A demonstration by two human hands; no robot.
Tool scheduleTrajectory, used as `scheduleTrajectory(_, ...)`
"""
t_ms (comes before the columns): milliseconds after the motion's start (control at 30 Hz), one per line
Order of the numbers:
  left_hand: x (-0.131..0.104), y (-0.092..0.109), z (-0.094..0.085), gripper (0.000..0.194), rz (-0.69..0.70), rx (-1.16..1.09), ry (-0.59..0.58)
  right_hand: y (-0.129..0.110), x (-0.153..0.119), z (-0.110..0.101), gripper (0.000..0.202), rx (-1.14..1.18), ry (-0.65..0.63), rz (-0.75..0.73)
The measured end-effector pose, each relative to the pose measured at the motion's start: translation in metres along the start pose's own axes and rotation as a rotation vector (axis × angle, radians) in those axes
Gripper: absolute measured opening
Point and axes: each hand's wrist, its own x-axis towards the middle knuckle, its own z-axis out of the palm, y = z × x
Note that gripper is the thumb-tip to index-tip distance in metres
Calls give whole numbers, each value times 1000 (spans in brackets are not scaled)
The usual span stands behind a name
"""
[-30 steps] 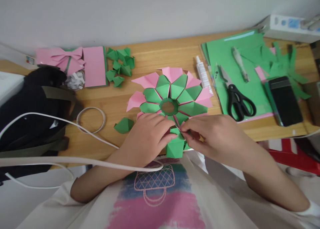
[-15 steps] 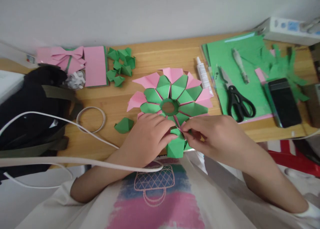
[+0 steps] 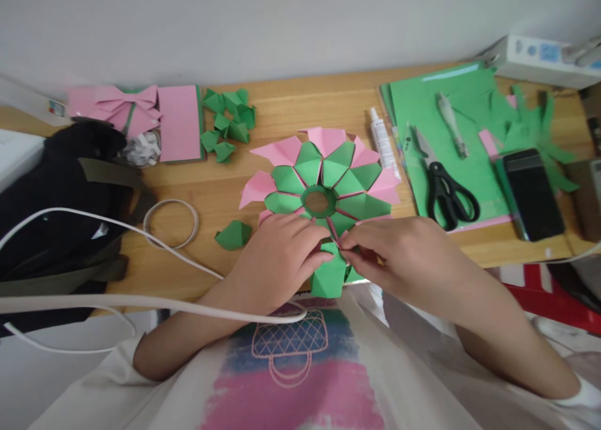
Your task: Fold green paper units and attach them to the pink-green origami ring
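A ring-shaped paper flower [image 3: 323, 165] with green folded pieces inside and pink petals outside lies on the wooden table. At its near side, my left hand [image 3: 293, 248] grips a green folded paper piece [image 3: 327, 281] between thumb and fingers. My right hand [image 3: 389, 248] pinches the flower's edge just right of that piece, thumb and forefinger nearly together. Both hands cover the near part of the ring, so the exact contact there is hidden. A single green folded piece [image 3: 233, 235] rests left of my left hand.
Several green folded pieces [image 3: 230, 126], pink paper [image 3: 178, 123] and a pink bow [image 3: 126, 101] lie at the back left. A glue tube [image 3: 384, 143], scissors [image 3: 441, 179] and a phone [image 3: 533, 192] are to the right. A white cable [image 3: 154, 303] crosses over my left forearm.
Both hands stay nearly in place at the flower's near edge. The green piece between them has shifted very slightly left.
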Motion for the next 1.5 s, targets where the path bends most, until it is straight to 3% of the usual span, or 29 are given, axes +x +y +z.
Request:
scheduleTrajectory(133, 0, 0, 0, 15, 2, -10, -27, -1, 0, -2, 24, -22, -56, 17)
scheduleTrajectory(233, 0, 0, -1, 15, 3, -16, -28, -4, 0, -2, 22, -46, -29, 22)
scheduleTrajectory(400, 1, 2, -2, 16, 1, -16, -22, -14, 2, 3, 14, -95, 51, 138)
scheduleTrajectory(600, 3, 3, -3, 17, -5, 7, -30, -22, 4, 1, 16, -155, 0, 227)
scheduleTrajectory(733, 3, 2, -2, 16, -3, 4, -47, -22, 1, -1, 14, -167, -39, 220)
scheduleTrajectory(967, 3, 2, -4, 17, -1, 20, -62, -24, 2, 2, 20, -131, 7, 250)
scheduleTrajectory(1100, 2, 2, -4, 16, 28, 7, -79, -19, 0, 3, 21, -94, 20, 187)
scheduleTrajectory(1267, 3, -1, -3, 12, 39, -39, -64, -9, -6, 2, 11, -38, -3, 161)
scheduleTrajectory(1500, 3, -1, -4, 13, 45, -58, -79, -7, -5, 2, 11, 43, -15, 151)
